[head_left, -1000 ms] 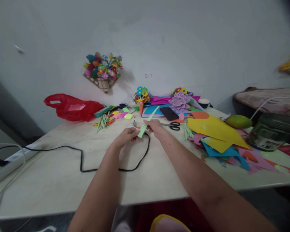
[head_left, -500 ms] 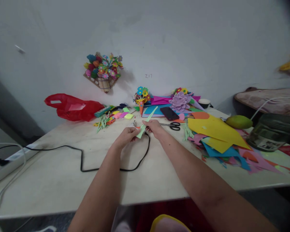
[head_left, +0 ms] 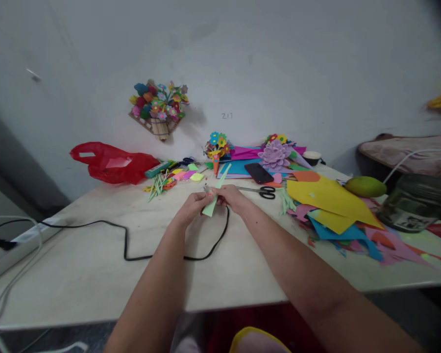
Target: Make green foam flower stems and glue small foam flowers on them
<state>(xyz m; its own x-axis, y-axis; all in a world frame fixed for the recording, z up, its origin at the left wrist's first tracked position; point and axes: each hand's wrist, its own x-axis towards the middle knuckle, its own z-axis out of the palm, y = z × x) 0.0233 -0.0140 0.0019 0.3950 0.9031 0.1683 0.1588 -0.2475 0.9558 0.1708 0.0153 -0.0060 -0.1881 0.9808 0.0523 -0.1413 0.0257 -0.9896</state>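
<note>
A pale green paper or foam strip [head_left: 210, 207] stands tilted between my two hands, its narrow end pointing up and away. My left hand [head_left: 194, 207] pinches it from the left, fingertips closed at its edge. From the other side my right hand [head_left: 231, 197] grips it, fingers curled and partly hidden behind it. Just beyond the fingers shows a small object with a silvery tip [head_left: 206, 188] and a bit of orange; its kind is hard to make out. A black cord [head_left: 222, 234] curves out from under my hands. Black-handled scissors [head_left: 267, 192] lie to the right.
Colored sheets and scraps [head_left: 319, 201] cover the table's right side, near a green mango-like fruit [head_left: 365, 186] and a glass jar [head_left: 407, 206]. A phone [head_left: 257, 173] lies behind. Leftward are green strips [head_left: 158, 186], a red plastic bag [head_left: 113, 164] and a power strip [head_left: 25, 245].
The green strip has shifted slightly left and toward me, and its lower end hangs lower. My right hand has moved a little left, closer to the left hand.
</note>
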